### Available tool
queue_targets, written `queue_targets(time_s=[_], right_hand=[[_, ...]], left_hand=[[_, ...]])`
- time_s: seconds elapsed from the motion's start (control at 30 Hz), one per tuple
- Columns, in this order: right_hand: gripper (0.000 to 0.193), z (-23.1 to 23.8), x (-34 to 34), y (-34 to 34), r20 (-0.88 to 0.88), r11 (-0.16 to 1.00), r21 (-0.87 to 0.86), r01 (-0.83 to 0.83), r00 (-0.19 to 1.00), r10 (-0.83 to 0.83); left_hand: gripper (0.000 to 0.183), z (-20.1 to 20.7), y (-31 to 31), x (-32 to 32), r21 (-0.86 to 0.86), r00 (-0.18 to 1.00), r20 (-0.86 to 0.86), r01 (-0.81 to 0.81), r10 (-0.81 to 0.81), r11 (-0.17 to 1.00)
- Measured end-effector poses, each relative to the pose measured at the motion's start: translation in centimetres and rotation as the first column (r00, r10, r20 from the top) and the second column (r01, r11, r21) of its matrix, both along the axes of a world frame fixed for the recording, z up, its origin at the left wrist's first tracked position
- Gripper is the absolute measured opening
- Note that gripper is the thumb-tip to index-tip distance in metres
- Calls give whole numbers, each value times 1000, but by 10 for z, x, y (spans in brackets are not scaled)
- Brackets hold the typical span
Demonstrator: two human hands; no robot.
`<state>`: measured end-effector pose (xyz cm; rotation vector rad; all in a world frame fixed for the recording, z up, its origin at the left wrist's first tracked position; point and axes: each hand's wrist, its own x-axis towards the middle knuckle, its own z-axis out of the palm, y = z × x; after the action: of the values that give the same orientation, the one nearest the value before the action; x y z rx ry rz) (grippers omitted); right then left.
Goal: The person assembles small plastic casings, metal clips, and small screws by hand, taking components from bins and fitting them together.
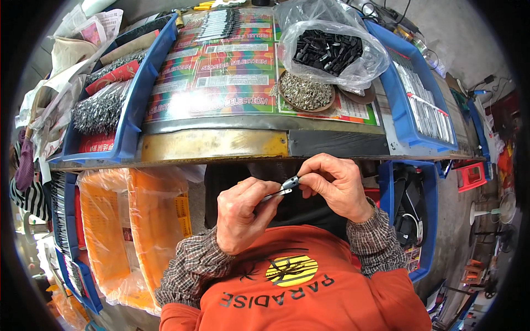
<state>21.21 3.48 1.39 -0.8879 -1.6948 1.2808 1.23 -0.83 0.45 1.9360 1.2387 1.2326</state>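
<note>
Just in front of the table edge, both hands meet at a small grey-and-black piece with a silver metal strip [289,183]; its exact kind is hard to make out. My left hand [245,214] is closed, thumb and fingers pinching the strip's left end. From the other side, my right hand [335,186] grips the dark end between thumb and fingertips. The fingers cover much of the piece. On the table beyond lie a clear plastic bag [290,37] of small black parts [329,51] and a round dish of small metal parts [306,91].
Blue bins of slim metal pieces stand at the table's left [130,124] and right [406,113]. A row of silver pieces [219,25] lies at the back. Below the table are a plastic-lined orange crate [132,231] at left and a blue bin [430,220] of dark items at right.
</note>
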Motion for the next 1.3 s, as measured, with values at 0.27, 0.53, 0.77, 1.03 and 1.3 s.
queue_targets(time_s=[0.27, 0.53, 0.77, 1.03, 1.3], right_hand=[[7, -11, 5, 10, -24, 984, -72, -165, 986, 164], [10, -16, 4, 4, 1, 959, -91, -268, 963, 270], [25, -22, -4, 2, 101, 967, 35, -254, 963, 249], [21, -29, -7, -8, 209, 957, 140, -254, 953, 222], [21, -43, -13, -26, 188, 970, 133, -203, 966, 177]], left_hand=[[21, -10, -4, -1, 2, 999, -23, 50, -50, 999], [22, -19, -10, -6, 5, 997, -11, 74, -74, 997], [23, -20, -9, -9, -13, 996, -3, 86, -86, 996], [22, -32, -21, -8, -35, 999, -16, 50, -51, 998], [20, -47, -27, -14, -57, 999, -27, 38, -40, 998]])
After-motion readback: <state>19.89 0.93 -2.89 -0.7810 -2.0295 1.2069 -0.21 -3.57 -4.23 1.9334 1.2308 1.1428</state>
